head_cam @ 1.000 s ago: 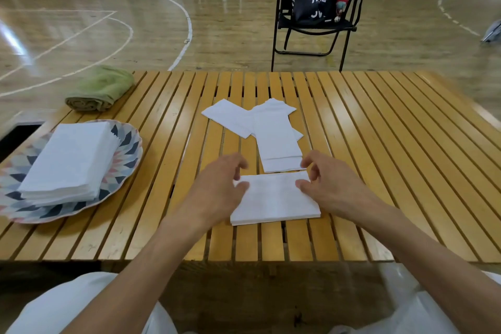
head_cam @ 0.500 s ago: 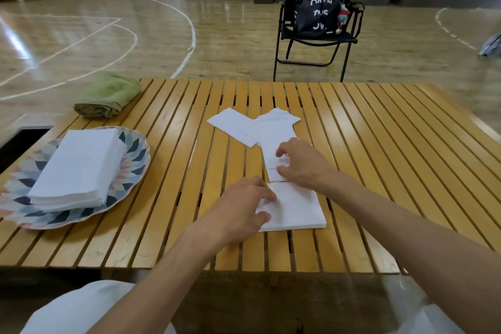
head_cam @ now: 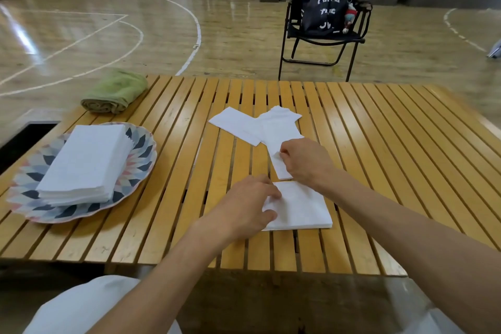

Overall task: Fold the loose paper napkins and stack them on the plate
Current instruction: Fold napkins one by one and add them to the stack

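Note:
A folded white napkin (head_cam: pixel 303 207) lies near the table's front edge. My left hand (head_cam: pixel 248 206) grips its left edge, thumb under and fingers on top. Just beyond it, several loose white napkins (head_cam: pixel 273 127) lie overlapped in a Y shape. My right hand (head_cam: pixel 305 161) pinches the near end of the top loose napkin. At the left, a patterned plate (head_cam: pixel 138 149) carries a stack of folded napkins (head_cam: pixel 84 163).
A rolled green towel (head_cam: pixel 115 91) lies at the table's far left corner. The slatted wooden table (head_cam: pixel 379 157) extends to the right. A black folding chair with a backpack (head_cam: pixel 325 8) stands on the gym floor behind the table.
My right hand left the folded napkin and reached forward onto the loose pile. My left hand shifted onto the folded napkin's left edge and took hold of it.

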The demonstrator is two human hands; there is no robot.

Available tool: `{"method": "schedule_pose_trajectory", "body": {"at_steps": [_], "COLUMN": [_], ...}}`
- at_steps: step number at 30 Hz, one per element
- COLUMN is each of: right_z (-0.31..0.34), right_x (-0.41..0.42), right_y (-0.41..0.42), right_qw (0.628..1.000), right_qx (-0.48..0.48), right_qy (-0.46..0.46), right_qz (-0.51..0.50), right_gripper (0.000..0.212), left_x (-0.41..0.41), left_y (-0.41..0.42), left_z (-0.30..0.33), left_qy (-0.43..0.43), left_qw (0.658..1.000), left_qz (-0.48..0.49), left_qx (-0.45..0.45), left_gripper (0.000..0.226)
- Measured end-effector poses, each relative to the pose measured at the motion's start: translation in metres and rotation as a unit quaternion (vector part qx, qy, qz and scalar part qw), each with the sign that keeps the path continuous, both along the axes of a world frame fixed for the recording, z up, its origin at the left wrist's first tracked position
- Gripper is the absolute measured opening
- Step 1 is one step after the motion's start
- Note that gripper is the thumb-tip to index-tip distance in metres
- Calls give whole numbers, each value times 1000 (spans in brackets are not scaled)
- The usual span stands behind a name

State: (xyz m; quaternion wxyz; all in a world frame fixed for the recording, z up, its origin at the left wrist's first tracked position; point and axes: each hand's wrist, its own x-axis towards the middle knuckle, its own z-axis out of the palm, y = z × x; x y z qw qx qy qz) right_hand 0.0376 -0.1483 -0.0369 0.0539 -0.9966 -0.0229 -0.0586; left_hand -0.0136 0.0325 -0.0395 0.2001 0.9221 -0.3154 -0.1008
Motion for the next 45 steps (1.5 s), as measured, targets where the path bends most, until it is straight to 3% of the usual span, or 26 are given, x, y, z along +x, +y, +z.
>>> {"method": "schedule_pose_trajectory", "body": {"at_steps": [4,7,11,14,16,18,22,27,31,36,41,45], "right_z": [12,33,63,72,70,65,52,43,36,25,20,18], "right_x": [-10,-32,-70,-89,-94,-96,-97,-95,-93,-91,-90,-91], "right_y": [-9,-14,-24,-33,-39,-44,-48,-46,-47,-49,-41,-39], "right_qw": [989,954,901,851,823,795,760,785,817,856,911,920], "right_qx": [123,263,413,515,563,605,645,602,555,488,380,356], "right_qy": [-71,-141,-130,-100,-70,-41,19,114,111,94,96,112], "right_qz": [-35,-17,19,21,11,-14,-76,-91,-115,-142,-131,-120], "right_gripper": [23,18,11,10,10,11,17,24,19,10,15,18], "left_x": [1,3,9,9,8,6,3,4,6,11,10,9], "left_y": [1,4,5,7,10,12,11,9,10,19,22,23], "left_z": [3,9,21,33,38,41,37,30,21,11,5,6], "left_qy": [23,45,88,168,231,272,271,232,149,129,148,132], "left_qw": [999,988,930,868,835,819,808,839,902,951,960,964], "left_qz": [16,83,225,266,235,194,209,226,224,207,202,208], "left_qx": [-26,-120,-278,-385,-442,-467,-480,-437,-338,-191,-129,-99], "left_gripper": [40,44,80,98,86,56,21,15,34,43,44,46]}}
